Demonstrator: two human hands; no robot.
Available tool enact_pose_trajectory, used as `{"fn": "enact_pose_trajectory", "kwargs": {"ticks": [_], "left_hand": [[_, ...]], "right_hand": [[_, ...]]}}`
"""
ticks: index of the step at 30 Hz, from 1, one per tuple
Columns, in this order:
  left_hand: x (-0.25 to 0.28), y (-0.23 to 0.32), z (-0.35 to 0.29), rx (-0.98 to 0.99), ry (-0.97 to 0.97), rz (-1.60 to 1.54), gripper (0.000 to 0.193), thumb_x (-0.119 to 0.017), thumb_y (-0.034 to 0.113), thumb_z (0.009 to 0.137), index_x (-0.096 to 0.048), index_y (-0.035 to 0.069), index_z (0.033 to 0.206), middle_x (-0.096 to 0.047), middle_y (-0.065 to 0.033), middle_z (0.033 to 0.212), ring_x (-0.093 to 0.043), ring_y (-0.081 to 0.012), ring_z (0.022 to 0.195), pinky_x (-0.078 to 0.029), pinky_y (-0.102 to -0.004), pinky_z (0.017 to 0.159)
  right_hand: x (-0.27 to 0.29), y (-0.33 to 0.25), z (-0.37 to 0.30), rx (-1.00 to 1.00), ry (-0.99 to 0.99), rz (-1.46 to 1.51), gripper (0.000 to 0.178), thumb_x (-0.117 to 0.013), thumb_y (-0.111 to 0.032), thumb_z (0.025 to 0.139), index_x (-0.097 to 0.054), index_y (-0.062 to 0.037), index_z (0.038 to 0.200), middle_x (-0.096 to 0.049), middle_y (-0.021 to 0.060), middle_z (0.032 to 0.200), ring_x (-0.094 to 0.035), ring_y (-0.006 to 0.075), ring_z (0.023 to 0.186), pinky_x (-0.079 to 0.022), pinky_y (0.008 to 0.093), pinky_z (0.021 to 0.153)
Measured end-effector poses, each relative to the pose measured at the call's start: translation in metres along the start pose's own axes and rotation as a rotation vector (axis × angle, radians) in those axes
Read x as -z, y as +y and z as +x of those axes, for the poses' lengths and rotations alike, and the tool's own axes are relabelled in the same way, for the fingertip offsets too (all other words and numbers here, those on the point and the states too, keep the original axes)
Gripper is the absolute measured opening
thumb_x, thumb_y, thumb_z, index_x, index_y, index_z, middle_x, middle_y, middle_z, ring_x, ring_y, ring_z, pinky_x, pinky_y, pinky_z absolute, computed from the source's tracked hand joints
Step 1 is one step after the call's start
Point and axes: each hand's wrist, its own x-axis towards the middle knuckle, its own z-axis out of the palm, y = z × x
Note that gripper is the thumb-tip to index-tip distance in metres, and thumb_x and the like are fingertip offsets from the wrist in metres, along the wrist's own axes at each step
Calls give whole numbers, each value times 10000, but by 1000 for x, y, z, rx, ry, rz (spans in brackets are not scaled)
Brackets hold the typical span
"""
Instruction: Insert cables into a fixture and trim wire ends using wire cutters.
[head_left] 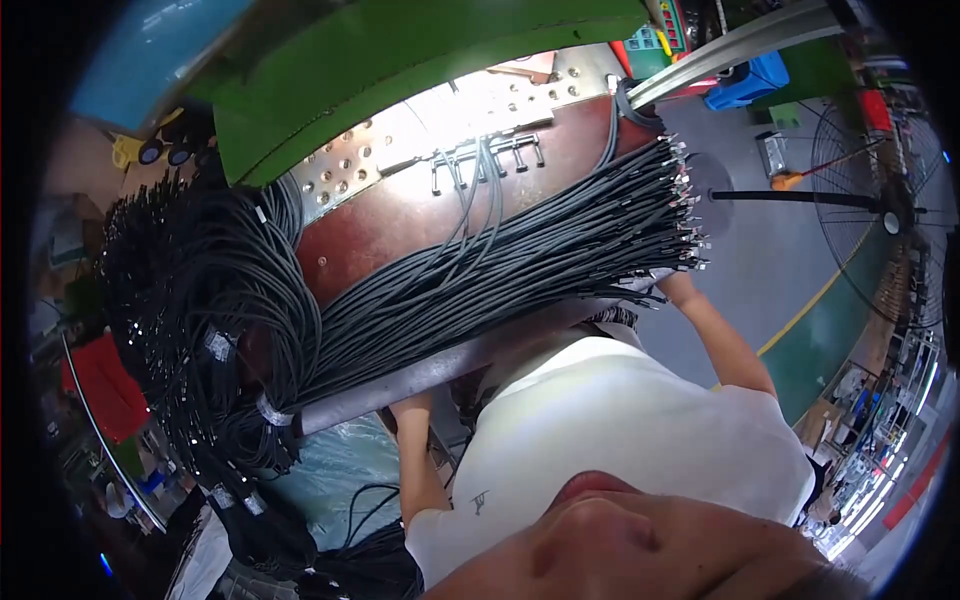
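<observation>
A thick spread of dark grey cables lies across the reddish-brown bench top, their metal-tipped connectors lined up at the right end. Beside the bench's front right corner, just below those connectors, is my right hand; its fingers are hidden at the edge, so I cannot make out whether it grips anything. Only the wrist end of my left hand shows, low against the bench's silvery front edge. The edge covers its fingers. A few cables rise from the spread into a black pegged fixture under the bright lamp.
Coiled cable bundles hang over the bench's left end, some wrapped with shiny bands. Below them is a translucent plastic sheet. A green panel overhangs the back. To the right stand a black wire-cage fan and a blue bin.
</observation>
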Motion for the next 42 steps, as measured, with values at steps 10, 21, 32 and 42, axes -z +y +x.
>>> {"fn": "enact_pose_trajectory", "kwargs": {"ticks": [10,21,32,42], "left_hand": [[45,3,15,281,-66,-619,358,-558,254,839,-598,33,1117,-586,-183,1140,-533,-364,1066,-408,-414,927],[243,72,155,-678,-157,-1376,429,-554,56,832,-467,9,1249,-460,-170,1313,-449,-316,1206,-370,-373,995],[223,85,210,-412,151,-466,233,-633,175,781,-590,53,975,-577,-80,1005,-577,-242,862,-501,-329,691],[228,58,226,-117,-155,-1229,131,-630,72,805,-651,-19,897,-645,-116,817,-619,-185,692,-470,-247,637]], "right_hand": [[0,6,-5,-187,-175,196,321,-590,-70,806,-585,-62,1127,-576,120,1149,-501,275,1093,-375,396,949],[154,-116,195,418,258,168,247,-656,-204,797,-628,-66,1000,-629,84,944,-625,249,810,-512,341,701],[129,-120,219,412,62,130,207,-629,-224,805,-550,-49,882,-550,74,790,-564,265,799,-456,334,718],[189,29,99,-207,424,-38,203,-602,-101,848,-605,-48,1044,-581,69,885,-566,155,761,-457,263,685]]}}
